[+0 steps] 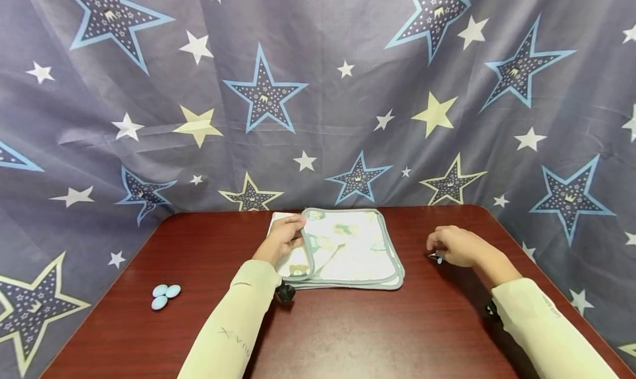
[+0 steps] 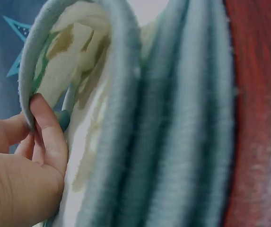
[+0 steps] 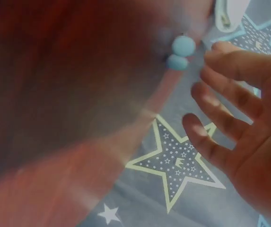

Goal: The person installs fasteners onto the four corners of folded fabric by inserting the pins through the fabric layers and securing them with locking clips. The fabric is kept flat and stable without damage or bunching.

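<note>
A stack of white cloths (image 1: 355, 249) with grey-blue bound edges and pale animal prints lies at the table's back middle. My left hand (image 1: 285, 236) pinches the left edge of the top cloth and holds it curled over. In the left wrist view, thumb and fingers grip the cloth's bound edge (image 2: 26, 94), with several thick borders stacked beside it. Over the right side of the table, my right hand (image 1: 458, 245) hovers with loosely bent fingers. Two small light-blue rounded pieces (image 3: 183, 46) lie just beyond its fingertips in the right wrist view, apart from them.
Three light-blue oval pieces (image 1: 159, 303) sit together on the left of the dark red wooden table (image 1: 348, 335). Behind the table hangs a grey curtain (image 1: 328, 125) patterned with stars. A dark wrist device (image 1: 285, 293) is on the left cuff.
</note>
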`<state>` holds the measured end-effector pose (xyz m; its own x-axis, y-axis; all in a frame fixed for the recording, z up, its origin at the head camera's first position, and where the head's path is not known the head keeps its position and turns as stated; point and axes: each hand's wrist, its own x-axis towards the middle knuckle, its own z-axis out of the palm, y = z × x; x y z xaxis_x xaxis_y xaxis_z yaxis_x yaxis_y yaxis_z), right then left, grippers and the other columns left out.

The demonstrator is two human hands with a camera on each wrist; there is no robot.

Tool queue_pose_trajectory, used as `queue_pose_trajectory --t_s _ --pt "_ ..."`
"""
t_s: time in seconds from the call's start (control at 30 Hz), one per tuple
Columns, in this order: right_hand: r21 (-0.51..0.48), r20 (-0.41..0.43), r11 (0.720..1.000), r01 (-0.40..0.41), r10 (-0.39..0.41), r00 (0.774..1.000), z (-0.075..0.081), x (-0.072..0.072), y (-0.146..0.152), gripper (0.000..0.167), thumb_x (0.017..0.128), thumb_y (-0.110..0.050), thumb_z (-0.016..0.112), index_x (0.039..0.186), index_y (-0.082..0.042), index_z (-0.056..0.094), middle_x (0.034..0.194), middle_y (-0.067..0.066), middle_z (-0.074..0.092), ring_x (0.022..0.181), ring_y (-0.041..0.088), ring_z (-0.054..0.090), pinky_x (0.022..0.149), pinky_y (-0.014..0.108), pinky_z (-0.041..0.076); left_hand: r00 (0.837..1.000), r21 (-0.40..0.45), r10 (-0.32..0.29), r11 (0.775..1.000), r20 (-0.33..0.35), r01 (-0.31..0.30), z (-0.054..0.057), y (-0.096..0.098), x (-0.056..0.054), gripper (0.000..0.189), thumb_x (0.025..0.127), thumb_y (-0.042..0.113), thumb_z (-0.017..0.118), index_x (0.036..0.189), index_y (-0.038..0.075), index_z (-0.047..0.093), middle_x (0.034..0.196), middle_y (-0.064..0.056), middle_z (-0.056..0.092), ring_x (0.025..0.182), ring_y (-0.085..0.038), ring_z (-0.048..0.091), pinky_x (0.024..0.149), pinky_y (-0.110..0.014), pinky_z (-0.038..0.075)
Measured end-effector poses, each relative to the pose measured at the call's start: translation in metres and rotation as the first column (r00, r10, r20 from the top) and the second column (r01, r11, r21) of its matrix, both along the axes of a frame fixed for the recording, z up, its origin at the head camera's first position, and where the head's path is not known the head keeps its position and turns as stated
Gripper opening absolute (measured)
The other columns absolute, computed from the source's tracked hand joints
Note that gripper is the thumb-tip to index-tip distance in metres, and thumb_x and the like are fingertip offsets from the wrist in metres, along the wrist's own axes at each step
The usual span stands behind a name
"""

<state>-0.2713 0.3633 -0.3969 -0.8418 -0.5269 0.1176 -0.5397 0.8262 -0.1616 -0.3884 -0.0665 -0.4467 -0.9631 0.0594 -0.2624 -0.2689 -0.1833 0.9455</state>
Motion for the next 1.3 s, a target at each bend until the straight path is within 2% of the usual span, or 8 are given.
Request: queue_pose_trajectory --t_s 0.47,0.7,0.87,0.93,1.0,1.1,1.17,1.3 --pt "0.135 -0.162 0.988 -0.069 0.091 0.983 -0.01 0.014 0.003 0.036 0.068 0.003 0.083 0.077 -0.028 0.068 0.078 -0.014 0.057 0.075 0.013 0.052 0.059 0.03 0.043 0.997 0.04 -0.041 0.998 0.07 0.038 0.001 -0.004 -0.005 0.028 0.099 -0.002 0.062 0.126 -0.005 0.062 0.09 -0.005 0.065 0.076 -0.012 0.06 0.073 -0.027 0.055" --pt "0.118 -0.19 0.987 -0.105 0.127 0.974 -0.01 0.015 -0.003 0.036 0.069 0.002 0.083 0.074 -0.027 0.063 0.078 -0.016 0.056 0.074 0.013 0.052 0.058 0.03 0.041 0.999 -0.19 -0.031 0.981 -0.014 0.028 0.009 -0.007 0.0 0.03 0.095 -0.002 0.067 0.125 -0.002 0.066 0.088 -0.005 0.065 0.069 -0.013 0.06 0.063 -0.026 0.057" --pt "0.089 -0.164 0.987 -0.132 0.146 0.976 -0.004 0.016 -0.011 0.032 0.073 0.001 0.082 0.079 -0.025 0.064 0.08 -0.017 0.06 0.075 0.011 0.051 0.061 0.031 0.044 0.985 -0.432 -0.042 0.901 -0.17 -0.036 0.022 -0.005 0.008 0.02 0.093 0.004 0.069 0.113 0.002 0.069 0.092 -0.01 0.067 0.067 -0.018 0.064 0.056 -0.029 0.056" --pt "0.074 -0.158 0.987 -0.141 0.151 0.976 -0.002 0.016 -0.014 0.032 0.074 0.001 0.082 0.079 -0.025 0.063 0.079 -0.019 0.06 0.073 0.009 0.049 0.061 0.03 0.043 0.958 -0.542 -0.097 0.838 -0.27 -0.068 0.028 -0.001 0.013 0.015 0.092 0.007 0.069 0.107 0.003 0.07 0.091 -0.011 0.069 0.07 -0.021 0.065 0.059 -0.03 0.057" --pt "0.061 -0.15 0.988 -0.143 0.15 0.977 0.001 0.016 -0.018 0.033 0.075 0.0 0.082 0.078 -0.026 0.063 0.076 -0.02 0.058 0.071 0.007 0.047 0.06 0.028 0.042 0.911 -0.649 -0.189 0.753 -0.368 -0.106 0.035 0.006 0.018 0.012 0.091 0.008 0.069 0.102 0.004 0.072 0.09 -0.009 0.071 0.075 -0.021 0.067 0.065 -0.032 0.056" --pt "0.05 -0.135 0.988 -0.147 0.153 0.979 0.002 0.015 -0.023 0.032 0.077 0.0 0.081 0.079 -0.026 0.064 0.074 -0.021 0.057 0.07 0.006 0.046 0.06 0.027 0.041 0.806 -0.764 -0.36 0.623 -0.47 -0.168 0.043 0.018 0.029 0.01 0.088 0.008 0.071 0.097 0.004 0.073 0.085 -0.006 0.073 0.078 -0.02 0.068 0.072 -0.033 0.054" --pt "0.044 -0.129 0.988 -0.145 0.15 0.98 0.001 0.016 -0.025 0.029 0.078 0.0 0.08 0.082 -0.025 0.067 0.077 -0.02 0.059 0.072 0.006 0.048 0.061 0.028 0.043 0.738 -0.816 -0.477 0.553 -0.478 -0.171 0.047 0.027 0.037 0.009 0.089 0.009 0.072 0.098 0.005 0.073 0.085 -0.005 0.072 0.08 -0.02 0.068 0.075 -0.035 0.054" --pt "0.04 -0.132 0.99 -0.137 0.141 0.981 -0.001 0.017 -0.029 0.024 0.081 0.001 0.078 0.092 -0.02 0.074 0.087 -0.016 0.068 0.077 0.008 0.054 0.066 0.03 0.048 0.609 -0.883 -0.67 0.457 -0.424 -0.112 0.051 0.044 0.055 0.008 0.092 0.009 0.072 0.099 0.006 0.073 0.089 -0.005 0.071 0.084 -0.019 0.066 0.078 -0.035 0.054"
